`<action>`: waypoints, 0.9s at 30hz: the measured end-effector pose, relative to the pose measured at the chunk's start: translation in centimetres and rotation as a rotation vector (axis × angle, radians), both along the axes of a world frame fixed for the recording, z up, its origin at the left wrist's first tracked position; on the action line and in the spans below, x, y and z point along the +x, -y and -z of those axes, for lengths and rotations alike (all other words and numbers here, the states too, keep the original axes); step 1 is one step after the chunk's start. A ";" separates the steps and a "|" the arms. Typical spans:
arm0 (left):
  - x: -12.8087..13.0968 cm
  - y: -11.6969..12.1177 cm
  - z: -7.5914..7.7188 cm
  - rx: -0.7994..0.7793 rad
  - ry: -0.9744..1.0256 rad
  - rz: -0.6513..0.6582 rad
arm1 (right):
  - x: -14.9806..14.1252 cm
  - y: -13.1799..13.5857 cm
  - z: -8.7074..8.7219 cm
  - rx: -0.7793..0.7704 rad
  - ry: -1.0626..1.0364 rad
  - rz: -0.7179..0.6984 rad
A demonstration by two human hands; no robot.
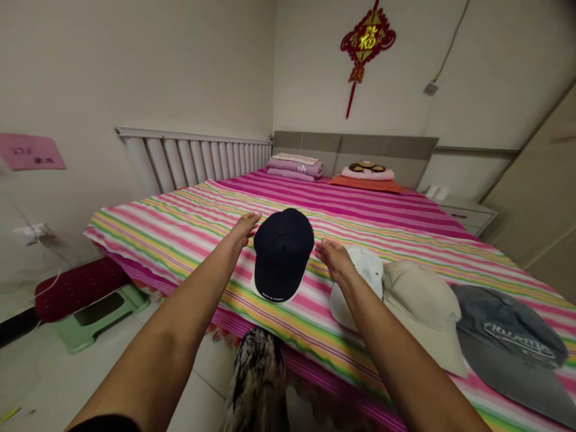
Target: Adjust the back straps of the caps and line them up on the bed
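Note:
A navy baseball cap (pixel 284 252) lies on the striped bedspread (pixel 189 225), its brim with small white lettering towards me. A white edge shows under the brim; I cannot tell whether it belongs to this cap. My left hand (pixel 246 228) hovers just left of the cap, fingers apart and holding nothing. On the other side, my right hand (pixel 333 255) is also open, with a small gap to the cap. Right of it sit a white cap (pixel 366 267), partly covered by my right forearm, a beige cap (pixel 423 294) and a grey cap (pixel 513 336) with white script.
Folded purple bedding (pixel 294 168) and a pink-and-orange stack (pixel 366 175) rest by the headboard (pixel 382 153). A white radiator (pixel 193 156) runs along the left wall. On the floor stand a green stool (pixel 103 315) and a dark red roll (pixel 81 288). A nightstand (pixel 468 213) is at the right.

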State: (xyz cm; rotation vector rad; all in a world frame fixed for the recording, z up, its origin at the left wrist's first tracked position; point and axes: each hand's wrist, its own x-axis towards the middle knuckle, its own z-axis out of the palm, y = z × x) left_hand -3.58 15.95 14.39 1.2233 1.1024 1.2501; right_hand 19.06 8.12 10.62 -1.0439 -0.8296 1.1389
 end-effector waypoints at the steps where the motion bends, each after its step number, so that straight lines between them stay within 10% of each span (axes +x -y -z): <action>1: 0.2 -0.2 1.0 0.006 -0.043 -0.040 | 0.0 -0.1 0.6 -0.022 0.004 0.028; 10: -0.1 6.4 11.0 0.379 -0.563 -0.046 | 2.5 13.4 8.6 -0.348 -0.018 -0.118; 16: 2.2 12.5 14.0 0.615 -0.578 -0.017 | 5.4 16.9 10.2 -0.469 -0.467 0.198; 22: 9.3 15.0 14.5 -0.212 0.097 0.323 | 5.4 13.3 8.8 -0.382 -0.671 0.256; 27: 10.7 13.1 11.5 -0.537 0.628 0.529 | 4.1 17.5 10.1 -0.328 -0.692 0.153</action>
